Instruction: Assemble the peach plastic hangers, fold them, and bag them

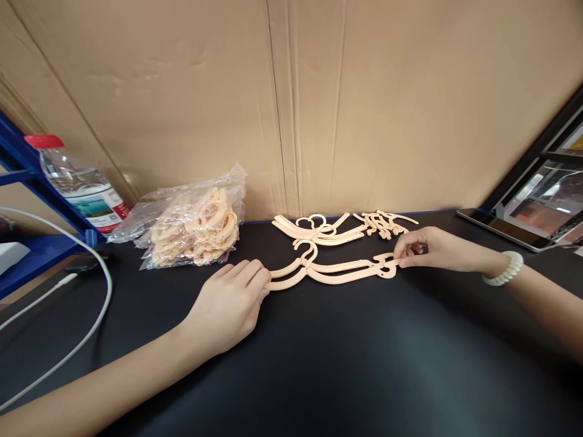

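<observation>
A pair of small peach plastic hangers point(328, 270) lies stacked on the black table point(319, 364). My left hand point(228, 306) pinches their left end, fingers curled together. My right hand point(428, 247) pinches the right end by a clip part; a white beaded bracelet point(503, 270) sits on that wrist. Behind them lies a small pile of the same hangers point(319, 229), and to its right a heap of small peach clips point(382, 223).
A clear plastic bag of more hangers point(195, 227) rests at the back left against the cardboard wall point(291, 97). A water bottle with a red cap point(79, 182) leans on a blue rack point(27, 176). A white cable point(98, 315) curves at left. A tablet point(505, 229) lies at right.
</observation>
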A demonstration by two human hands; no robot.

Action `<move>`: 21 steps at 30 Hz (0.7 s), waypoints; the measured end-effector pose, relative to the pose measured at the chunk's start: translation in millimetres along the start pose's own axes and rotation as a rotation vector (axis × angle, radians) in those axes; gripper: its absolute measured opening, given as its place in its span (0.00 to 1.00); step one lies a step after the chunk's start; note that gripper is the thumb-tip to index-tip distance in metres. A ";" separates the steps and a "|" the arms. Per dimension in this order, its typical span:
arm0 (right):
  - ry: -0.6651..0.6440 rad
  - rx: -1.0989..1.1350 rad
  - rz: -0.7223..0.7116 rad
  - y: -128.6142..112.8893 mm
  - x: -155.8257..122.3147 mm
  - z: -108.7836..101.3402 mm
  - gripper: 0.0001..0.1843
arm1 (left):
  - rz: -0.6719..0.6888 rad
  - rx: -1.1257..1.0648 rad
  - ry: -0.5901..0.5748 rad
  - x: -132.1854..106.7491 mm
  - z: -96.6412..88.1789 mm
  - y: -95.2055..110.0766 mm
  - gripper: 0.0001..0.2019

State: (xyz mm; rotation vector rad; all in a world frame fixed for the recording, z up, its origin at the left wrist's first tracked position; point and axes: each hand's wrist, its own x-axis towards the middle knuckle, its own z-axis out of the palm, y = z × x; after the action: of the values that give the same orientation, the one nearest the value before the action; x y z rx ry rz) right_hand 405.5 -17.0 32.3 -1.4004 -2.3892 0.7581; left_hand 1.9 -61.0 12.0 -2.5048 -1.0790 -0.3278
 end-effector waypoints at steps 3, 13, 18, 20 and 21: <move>0.044 -0.034 -0.007 0.1 0.7 1.8 0.19 | -0.005 0.002 0.010 0.3 0.0 -0.2 0.11; 0.188 -0.171 -0.108 -7.9 1.5 10.3 0.15 | -0.050 -0.062 0.107 -0.2 2.9 5.2 0.12; 0.155 -0.164 -0.198 -22.4 1.1 17.0 0.12 | -0.052 -0.168 0.087 -1.6 9.0 4.0 0.10; 0.144 -0.155 -0.220 -27.3 1.5 20.2 0.12 | -0.087 -0.220 0.061 -2.1 10.8 2.7 0.11; 0.145 -0.144 -0.220 -29.1 1.8 22.0 0.13 | -0.104 -0.242 0.051 -2.2 11.3 2.3 0.11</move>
State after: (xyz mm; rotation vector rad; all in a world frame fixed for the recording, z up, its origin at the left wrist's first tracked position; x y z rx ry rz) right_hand 373.0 -33.6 30.4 -1.1707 -2.4698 0.4216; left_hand 2.8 -58.9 0.5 -2.6366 -1.2156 -0.5815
